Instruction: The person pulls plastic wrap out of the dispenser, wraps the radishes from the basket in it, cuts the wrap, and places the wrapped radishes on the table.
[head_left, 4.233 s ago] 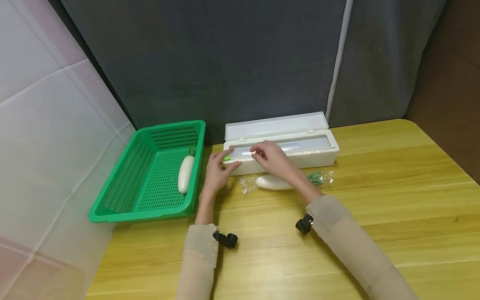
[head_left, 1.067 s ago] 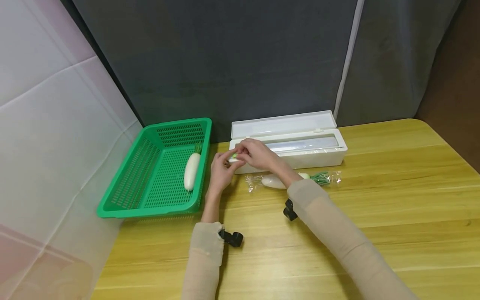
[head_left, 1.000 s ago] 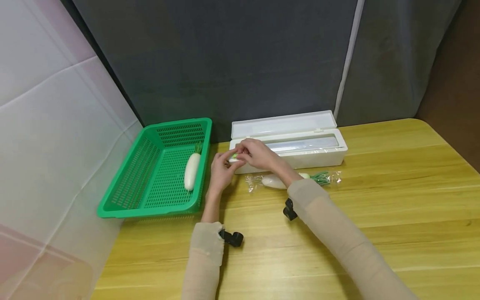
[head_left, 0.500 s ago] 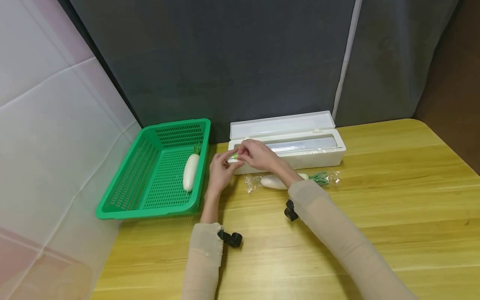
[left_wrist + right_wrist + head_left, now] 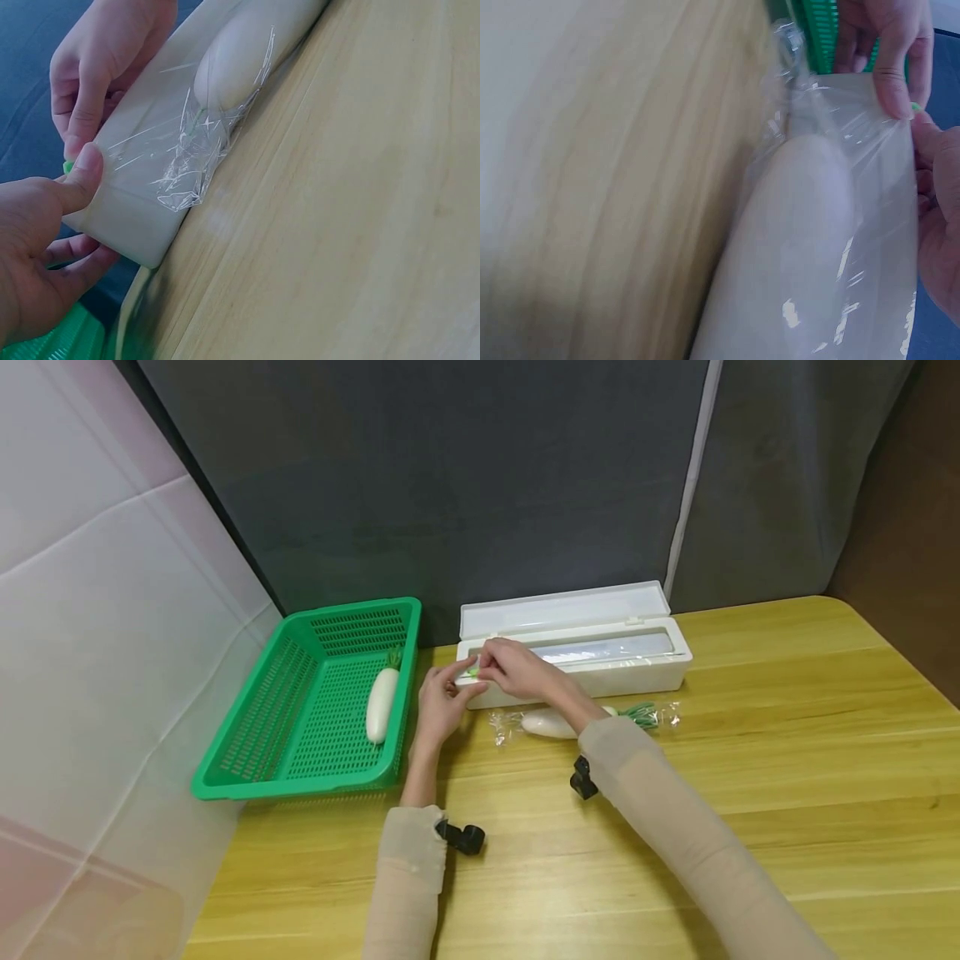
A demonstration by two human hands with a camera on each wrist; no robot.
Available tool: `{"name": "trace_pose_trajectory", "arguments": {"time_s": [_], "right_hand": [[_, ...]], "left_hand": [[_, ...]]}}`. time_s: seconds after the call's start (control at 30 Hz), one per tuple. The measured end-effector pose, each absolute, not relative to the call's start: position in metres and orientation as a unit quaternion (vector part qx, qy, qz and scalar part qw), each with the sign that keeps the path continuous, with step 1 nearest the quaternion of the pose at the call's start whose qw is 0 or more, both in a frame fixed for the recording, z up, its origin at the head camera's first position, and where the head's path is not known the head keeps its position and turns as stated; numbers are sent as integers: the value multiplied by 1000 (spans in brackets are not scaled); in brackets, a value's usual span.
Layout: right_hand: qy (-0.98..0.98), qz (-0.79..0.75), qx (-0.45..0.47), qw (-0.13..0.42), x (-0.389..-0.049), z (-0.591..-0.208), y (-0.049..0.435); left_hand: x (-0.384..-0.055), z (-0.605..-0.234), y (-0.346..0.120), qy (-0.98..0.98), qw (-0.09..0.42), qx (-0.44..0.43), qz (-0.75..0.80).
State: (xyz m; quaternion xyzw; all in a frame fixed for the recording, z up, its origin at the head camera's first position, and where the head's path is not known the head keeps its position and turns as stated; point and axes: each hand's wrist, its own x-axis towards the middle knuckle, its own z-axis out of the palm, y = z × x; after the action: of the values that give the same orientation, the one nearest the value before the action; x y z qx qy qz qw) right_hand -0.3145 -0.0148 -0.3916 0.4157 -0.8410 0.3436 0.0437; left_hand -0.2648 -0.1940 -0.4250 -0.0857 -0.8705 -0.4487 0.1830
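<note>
A white cling film dispenser (image 5: 592, 679) stands against the back curtain with its lid raised and a film roll inside. At its left end my left hand (image 5: 440, 703) holds the box, thumb on the front edge and fingers round the end. My right hand (image 5: 521, 670) pinches the small green slide cutter (image 5: 473, 673) on the front edge, close to the left thumb (image 5: 84, 169). Just in front of the box lies a white radish (image 5: 546, 723) with green stems under clear film (image 5: 184, 169). In the right wrist view the film stretches from the box over the radish (image 5: 787, 240).
Left of the dispenser sits a green plastic basket (image 5: 300, 787) holding another white radish (image 5: 382, 706) by its right wall. A dark curtain (image 5: 420, 485) rises behind the wooden table (image 5: 750, 793). A white panel (image 5: 112, 652) borders the left side.
Since the oldest frame my right hand has moved left along the dispenser to the green slide cutter. Over the last half second the cutter and right hand have shifted slightly right; the left hand stays put.
</note>
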Motion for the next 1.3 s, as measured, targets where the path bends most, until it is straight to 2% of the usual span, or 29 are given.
{"name": "trace_pose_trajectory", "arguments": {"time_s": [0.23,1.3], "right_hand": [[-838,350,413,70,-313,-397,-11],[-850,369,373,54,-313,-398,21]], "left_hand": [[-264,-423,-193,-875,178,-80,-444],[-265,-425,-194,-873,173,-73,-450]]}}
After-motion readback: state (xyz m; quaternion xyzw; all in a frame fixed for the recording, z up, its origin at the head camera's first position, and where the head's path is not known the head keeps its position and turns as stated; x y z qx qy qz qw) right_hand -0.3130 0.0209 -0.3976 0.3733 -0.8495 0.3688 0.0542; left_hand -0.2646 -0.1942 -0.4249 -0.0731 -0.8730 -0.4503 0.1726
